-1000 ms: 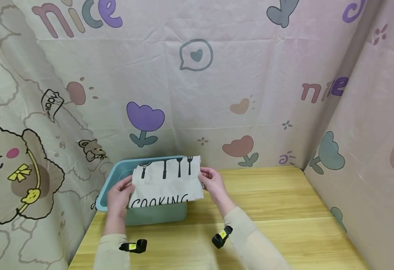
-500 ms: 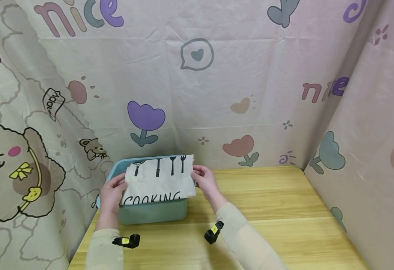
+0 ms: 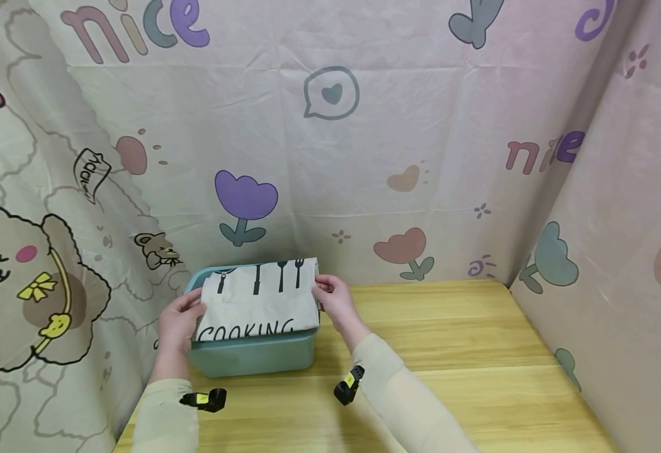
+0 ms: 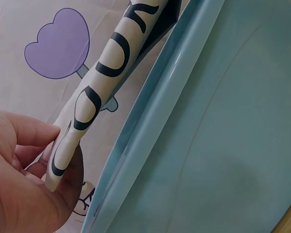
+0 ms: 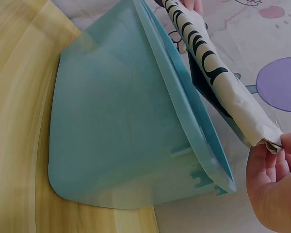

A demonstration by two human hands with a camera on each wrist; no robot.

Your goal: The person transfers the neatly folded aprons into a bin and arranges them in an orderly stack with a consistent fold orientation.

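A folded white cloth [image 3: 259, 299], printed with black kitchen utensils and the word COOKING, is held flat over the mouth of a blue plastic bin [image 3: 254, 357]. My left hand [image 3: 179, 321] pinches its left edge between thumb and fingers. At the opposite edge, my right hand [image 3: 338, 304] grips the cloth the same way. In the left wrist view the cloth's rounded front fold [image 4: 94, 102] runs just above the bin's rim [image 4: 157, 107]. A dark layer [image 5: 208, 92] shows under the cloth in the right wrist view. Most of the bin's inside is hidden beneath the cloth.
The bin stands on a wooden table [image 3: 449, 352], at its left side near the back. Printed curtains [image 3: 330, 157] hang behind the table and along both sides. Each sleeve carries a small black wrist camera [image 3: 349, 385].
Both hands have moved left together with the cloth, bringing it from partly past the bin's right side to over its opening. The bin has stayed in place.
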